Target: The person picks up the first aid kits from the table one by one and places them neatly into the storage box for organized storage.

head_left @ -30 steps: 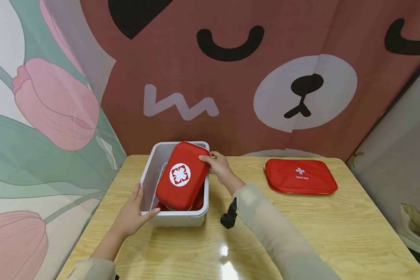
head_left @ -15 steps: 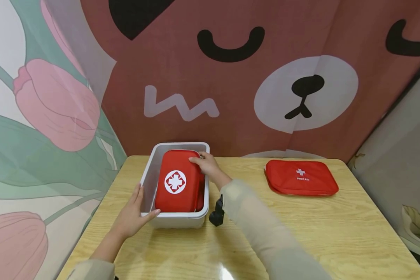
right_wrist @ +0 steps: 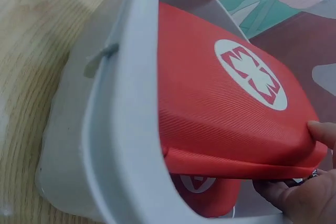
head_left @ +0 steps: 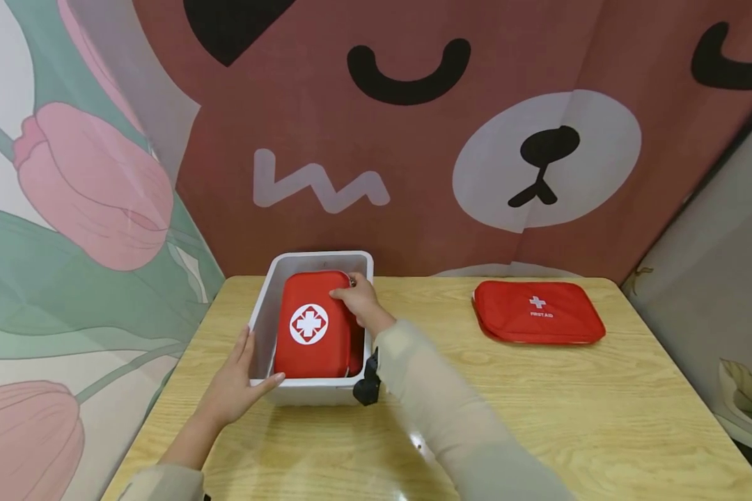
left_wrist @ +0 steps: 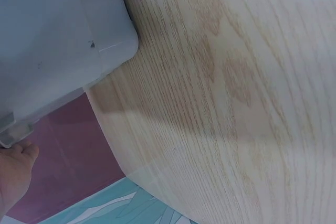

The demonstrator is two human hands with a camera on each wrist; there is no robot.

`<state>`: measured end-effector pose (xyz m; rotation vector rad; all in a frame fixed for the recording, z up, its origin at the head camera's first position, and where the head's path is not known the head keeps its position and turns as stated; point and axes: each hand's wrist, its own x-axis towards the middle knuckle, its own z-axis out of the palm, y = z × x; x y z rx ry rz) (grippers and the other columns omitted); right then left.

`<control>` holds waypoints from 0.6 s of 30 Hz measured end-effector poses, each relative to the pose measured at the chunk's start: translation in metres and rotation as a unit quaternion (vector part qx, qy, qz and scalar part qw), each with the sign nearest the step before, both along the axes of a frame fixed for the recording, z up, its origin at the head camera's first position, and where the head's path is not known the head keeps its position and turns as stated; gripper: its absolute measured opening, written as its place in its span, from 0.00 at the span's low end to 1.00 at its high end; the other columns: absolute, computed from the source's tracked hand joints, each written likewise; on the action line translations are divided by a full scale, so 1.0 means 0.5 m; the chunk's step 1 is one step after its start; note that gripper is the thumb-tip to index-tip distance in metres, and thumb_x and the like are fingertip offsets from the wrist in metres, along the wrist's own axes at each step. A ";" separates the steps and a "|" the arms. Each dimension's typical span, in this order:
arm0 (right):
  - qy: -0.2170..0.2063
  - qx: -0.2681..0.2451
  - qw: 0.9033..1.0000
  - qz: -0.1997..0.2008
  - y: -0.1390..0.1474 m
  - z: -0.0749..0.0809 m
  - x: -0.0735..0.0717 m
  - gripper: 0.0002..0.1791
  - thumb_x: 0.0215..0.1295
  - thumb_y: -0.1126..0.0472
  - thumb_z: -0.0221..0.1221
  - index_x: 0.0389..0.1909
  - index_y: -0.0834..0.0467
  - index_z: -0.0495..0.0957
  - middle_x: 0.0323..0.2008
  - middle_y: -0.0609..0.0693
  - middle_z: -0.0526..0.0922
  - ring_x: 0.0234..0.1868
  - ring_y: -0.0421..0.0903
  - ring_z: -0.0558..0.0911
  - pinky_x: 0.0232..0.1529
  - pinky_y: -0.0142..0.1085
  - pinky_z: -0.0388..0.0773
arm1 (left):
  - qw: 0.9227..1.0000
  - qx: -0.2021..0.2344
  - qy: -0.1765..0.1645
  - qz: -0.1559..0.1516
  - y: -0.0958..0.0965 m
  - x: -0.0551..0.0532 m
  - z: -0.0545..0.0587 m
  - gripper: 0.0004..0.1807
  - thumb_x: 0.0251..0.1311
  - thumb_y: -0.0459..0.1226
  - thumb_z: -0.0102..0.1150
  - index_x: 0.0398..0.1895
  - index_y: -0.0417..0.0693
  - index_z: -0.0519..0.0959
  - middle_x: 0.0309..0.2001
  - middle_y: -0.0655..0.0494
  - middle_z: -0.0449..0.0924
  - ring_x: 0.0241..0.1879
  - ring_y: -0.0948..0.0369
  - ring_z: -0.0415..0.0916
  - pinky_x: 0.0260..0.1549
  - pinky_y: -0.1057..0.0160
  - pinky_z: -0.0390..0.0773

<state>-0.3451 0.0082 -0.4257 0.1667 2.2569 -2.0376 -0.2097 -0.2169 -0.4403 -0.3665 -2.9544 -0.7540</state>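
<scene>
A red hard-shell first-aid case point(head_left: 316, 299) with a white cross badge lies inside a light grey plastic bin point(head_left: 368, 268). My right hand point(head_left: 358, 296) pinches its upper right edge, thumb on top and fingers beneath, as the right wrist view shows. Under it in that view lies a second red case point(right_wrist: 215, 200) with a similar badge, mostly hidden. My left hand point(head_left: 233, 386) holds the bin's near left corner, the thumb along the front rim and the fingers at the left wall. In the left wrist view part of a hand point(left_wrist: 16, 174) shows at the bin's rim.
A flat red pouch point(head_left: 539, 323) marked FIRST AID lies on the wooden table point(head_left: 601, 410) to the right. Behind the table hangs a printed fabric backdrop point(head_left: 413, 167), close to the bin's far side.
The tilted case has turned straighter and gone down and left into the bin, with my right hand following it leftward. My left hand keeps its place on the bin.
</scene>
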 end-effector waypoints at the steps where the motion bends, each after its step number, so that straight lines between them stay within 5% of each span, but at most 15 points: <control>1: 0.003 0.011 1.000 -0.002 -0.001 -0.003 -0.001 0.32 0.50 0.62 0.65 0.57 0.59 0.66 0.50 0.54 0.72 0.44 0.50 0.74 0.42 0.40 0.74 | 1.000 -0.001 0.000 0.000 0.000 0.000 0.000 0.53 0.50 0.58 0.55 0.66 0.30 0.45 0.68 0.39 0.39 0.60 0.38 0.51 0.50 0.40 0.61; 4: 0.003 0.023 1.000 -0.011 -0.004 0.007 0.008 0.31 0.50 0.63 0.64 0.57 0.61 0.65 0.51 0.55 0.72 0.45 0.50 0.74 0.43 0.41 0.74 | 1.000 -0.002 0.000 0.000 -0.001 -0.001 0.000 0.53 0.50 0.57 0.56 0.66 0.30 0.45 0.68 0.39 0.38 0.60 0.38 0.51 0.50 0.40 0.61; 6: -0.016 0.043 0.999 -0.017 -0.006 0.047 0.040 0.29 0.53 0.66 0.61 0.57 0.64 0.64 0.51 0.59 0.71 0.47 0.54 0.73 0.45 0.44 0.73 | 1.000 -0.001 0.004 -0.001 -0.001 -0.001 -0.001 0.53 0.50 0.57 0.56 0.66 0.31 0.45 0.68 0.39 0.39 0.61 0.39 0.51 0.50 0.40 0.61; 12: -0.019 0.080 0.997 0.000 -0.012 0.057 0.063 0.30 0.54 0.69 0.59 0.58 0.68 0.62 0.49 0.63 0.72 0.45 0.56 0.74 0.40 0.45 0.76 | 1.000 0.007 0.016 -0.005 0.001 -0.001 -0.003 0.52 0.50 0.56 0.57 0.66 0.31 0.46 0.68 0.39 0.40 0.61 0.39 0.49 0.49 0.40 0.62; 15: -0.006 0.112 0.994 -0.001 -0.016 0.039 0.054 0.32 0.52 0.70 0.59 0.60 0.68 0.61 0.49 0.62 0.72 0.40 0.54 0.75 0.35 0.43 0.77 | 1.000 0.009 0.016 -0.005 0.001 0.000 -0.002 0.52 0.50 0.56 0.56 0.66 0.30 0.46 0.68 0.39 0.40 0.61 0.39 0.49 0.49 0.40 0.62; 18: 0.036 0.100 0.994 -0.010 -0.019 -0.055 -0.016 0.30 0.48 0.69 0.60 0.55 0.68 0.64 0.41 0.59 0.75 0.29 0.49 0.76 0.24 0.37 0.76 | 1.000 0.008 0.015 -0.005 0.001 0.001 0.000 0.52 0.50 0.57 0.56 0.66 0.30 0.46 0.68 0.38 0.40 0.61 0.39 0.49 0.49 0.40 0.62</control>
